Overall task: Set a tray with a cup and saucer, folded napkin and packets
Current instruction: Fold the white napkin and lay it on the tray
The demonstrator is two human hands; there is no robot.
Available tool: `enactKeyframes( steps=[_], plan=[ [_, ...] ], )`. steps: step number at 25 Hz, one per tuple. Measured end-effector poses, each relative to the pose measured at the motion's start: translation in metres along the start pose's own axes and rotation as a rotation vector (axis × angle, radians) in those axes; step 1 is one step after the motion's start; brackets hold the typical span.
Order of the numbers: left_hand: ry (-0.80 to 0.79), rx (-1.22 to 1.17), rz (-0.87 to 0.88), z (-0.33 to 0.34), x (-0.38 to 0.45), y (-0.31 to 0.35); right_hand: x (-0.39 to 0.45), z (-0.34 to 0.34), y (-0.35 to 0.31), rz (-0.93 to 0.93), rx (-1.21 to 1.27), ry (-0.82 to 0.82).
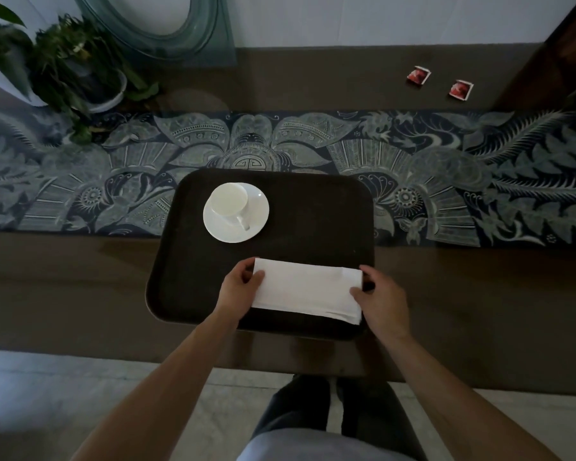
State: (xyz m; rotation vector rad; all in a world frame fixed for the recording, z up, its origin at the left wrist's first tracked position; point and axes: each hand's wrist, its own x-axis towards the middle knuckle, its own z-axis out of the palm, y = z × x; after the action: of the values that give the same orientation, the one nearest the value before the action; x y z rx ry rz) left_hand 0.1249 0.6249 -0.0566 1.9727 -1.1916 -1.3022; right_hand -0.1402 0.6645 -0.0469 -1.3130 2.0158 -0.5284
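Dim light falls on our brown table (80, 281), which carries a dark patterned runner (446, 168) across its width. On it, overlapping the runner's near edge, sits our dark brown tray (313, 211). At the tray's far left a white saucer (256, 221) bears a white cup (228, 199) that tilts away from us, its handle pointing toward the near side.

Near the tray's front edge lies the white folded napkin (306, 289), a long rectangle with its layered edges showing at the near right corner. Our left hand (238, 287) pinches the napkin's left end, thumb on top and fingers curled at the far corner. Our right hand (381, 301) grips the right end the same way, thumb over the edge. We cannot tell whether the napkin rests fully on the tray or is slightly lifted.

Two red packets (419, 75) lie well apart from the tray at the table's far right, close to each other. A potted plant (64, 64) stands at the far left.
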Motion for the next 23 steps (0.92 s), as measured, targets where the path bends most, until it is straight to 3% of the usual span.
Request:
enactKeyframes(
  steps=[17,23],
  plan=[
    [0.105,0.380,0.126,0.003,0.005,-0.008,0.006,0.014,-0.007,-0.087,-0.561,0.010],
    [0.091,0.450,0.111,0.001,0.008,-0.005,0.011,0.007,-0.011,-0.056,-0.626,-0.032]
  ],
)
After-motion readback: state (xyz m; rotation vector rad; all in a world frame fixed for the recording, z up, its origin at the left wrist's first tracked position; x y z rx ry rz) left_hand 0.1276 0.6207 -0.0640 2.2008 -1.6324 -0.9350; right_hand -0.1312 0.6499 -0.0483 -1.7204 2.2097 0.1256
